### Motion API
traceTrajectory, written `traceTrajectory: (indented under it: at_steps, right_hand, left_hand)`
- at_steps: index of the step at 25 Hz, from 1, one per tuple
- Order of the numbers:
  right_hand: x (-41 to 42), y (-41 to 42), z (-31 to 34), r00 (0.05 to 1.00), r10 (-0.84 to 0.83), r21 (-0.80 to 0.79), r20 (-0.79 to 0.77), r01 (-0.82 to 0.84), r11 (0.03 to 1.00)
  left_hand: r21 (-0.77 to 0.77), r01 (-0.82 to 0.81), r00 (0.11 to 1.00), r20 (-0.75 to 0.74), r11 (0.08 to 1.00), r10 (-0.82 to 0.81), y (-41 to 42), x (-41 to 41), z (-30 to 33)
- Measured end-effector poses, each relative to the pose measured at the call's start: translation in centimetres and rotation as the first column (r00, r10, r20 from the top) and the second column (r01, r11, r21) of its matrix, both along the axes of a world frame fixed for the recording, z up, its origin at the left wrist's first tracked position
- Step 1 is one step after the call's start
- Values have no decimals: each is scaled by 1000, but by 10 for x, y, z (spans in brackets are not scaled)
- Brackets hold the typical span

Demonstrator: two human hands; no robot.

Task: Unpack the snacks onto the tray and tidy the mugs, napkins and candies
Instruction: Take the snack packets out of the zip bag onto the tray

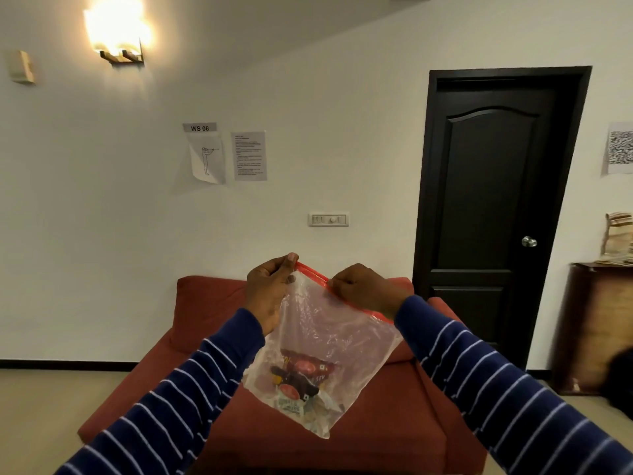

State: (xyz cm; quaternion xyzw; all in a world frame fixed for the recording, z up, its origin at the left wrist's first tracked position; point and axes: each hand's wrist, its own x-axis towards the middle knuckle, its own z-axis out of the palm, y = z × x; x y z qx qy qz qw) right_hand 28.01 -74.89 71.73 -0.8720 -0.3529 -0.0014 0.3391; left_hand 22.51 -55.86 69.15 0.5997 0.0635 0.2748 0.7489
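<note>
A red sofa (274, 423) fills the low middle of a white-walled room, with beige floor (51, 406) open at its left, a dark door (493, 207) behind on the right and a wooden cabinet (596, 330) past that. Above the sofa, in free air, a clear bag (329, 337) hangs with snack packets (301, 378) slumped in its lower corner. The left hand (270, 289) and right hand (363, 289) each pinch its red zip edge (313, 271), near together.
</note>
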Motion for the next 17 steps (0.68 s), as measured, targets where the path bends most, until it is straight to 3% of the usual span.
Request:
traceTrajectory:
  at_steps: [8,10,13,17]
  right_hand:
    - [2,6,-10,996,-48,216,-78,64,974]
    - [3,9,-12,994,-57,277,-94,81,957]
    - [3,14,-12,993,-78,348,-85,103,932]
    - [3,13,-12,993,-101,363,-63,117,924]
  left_hand:
    - [-5,-43,999,9,999,43,1,0,-5]
    - [88,-135,990,-28,987,138,-8,-1,-7]
    - [353,-267,939,-114,897,324,-26,-7,-13]
    - [314,-226,965,-61,922,257,-39,-9,-17]
